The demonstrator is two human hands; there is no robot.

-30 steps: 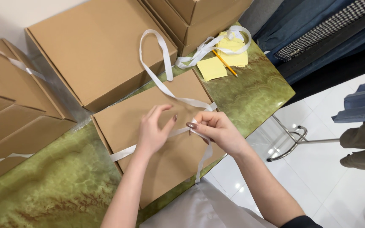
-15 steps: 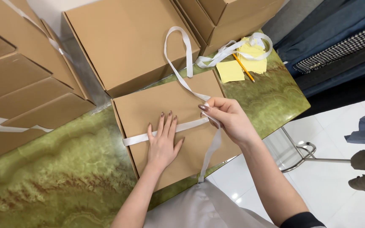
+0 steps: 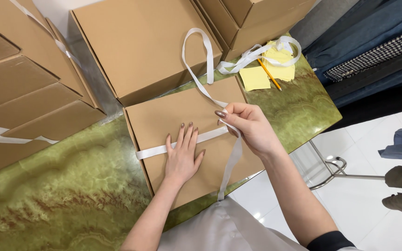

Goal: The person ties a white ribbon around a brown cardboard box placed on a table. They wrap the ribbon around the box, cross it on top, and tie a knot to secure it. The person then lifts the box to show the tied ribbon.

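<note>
Now, from my head view, my left hand (image 3: 182, 155) has moved from pinching to lying flat, fingers spread, pinning the white ribbon (image 3: 208, 93) across the flat brown box (image 3: 187, 139) on the green table (image 3: 61, 195), so my right hand (image 3: 247, 128), pinching the ribbon, can draw it taut.

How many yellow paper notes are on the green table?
2 that I can tell: one square yellow note beside the pencil, and another behind it under the ribbon loops. More may be stacked beneath.
</note>
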